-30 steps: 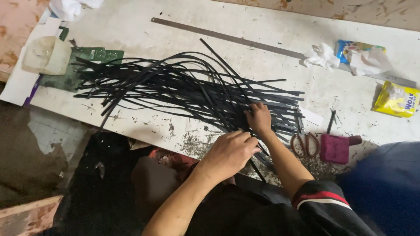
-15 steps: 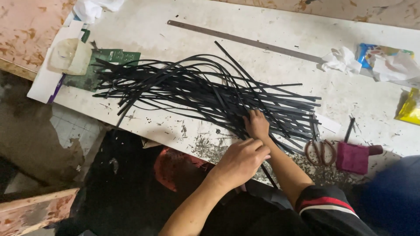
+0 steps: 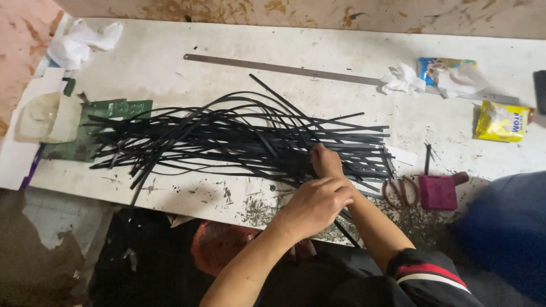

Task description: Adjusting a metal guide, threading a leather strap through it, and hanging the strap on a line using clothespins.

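Note:
A loose pile of long thin black strips (image 3: 227, 133) fans across the white worktable (image 3: 170, 62), bunching together at its right end. My right hand (image 3: 326, 162) rests on that bunched end, fingers tucked into the strips. Just below it at the table's near edge, my left hand (image 3: 315, 204) is curled into a fist over my right wrist. It is closed around strip ends, and one strip sticks out beneath it toward me. A black sleeve with red and white stripes covers my right upper arm.
A long steel ruler (image 3: 284, 68) lies behind the pile. Scissors (image 3: 398, 192) and a magenta block (image 3: 438, 192) lie right of my hands. Farther back are crumpled tissue (image 3: 402, 79) and a yellow packet (image 3: 501, 122). A green board (image 3: 108, 111) and a plastic container (image 3: 48, 116) sit left.
My left hand has shifted slightly right, closer over my right wrist. My right hand stays on the bunched strips. The view itself has wandered a little.

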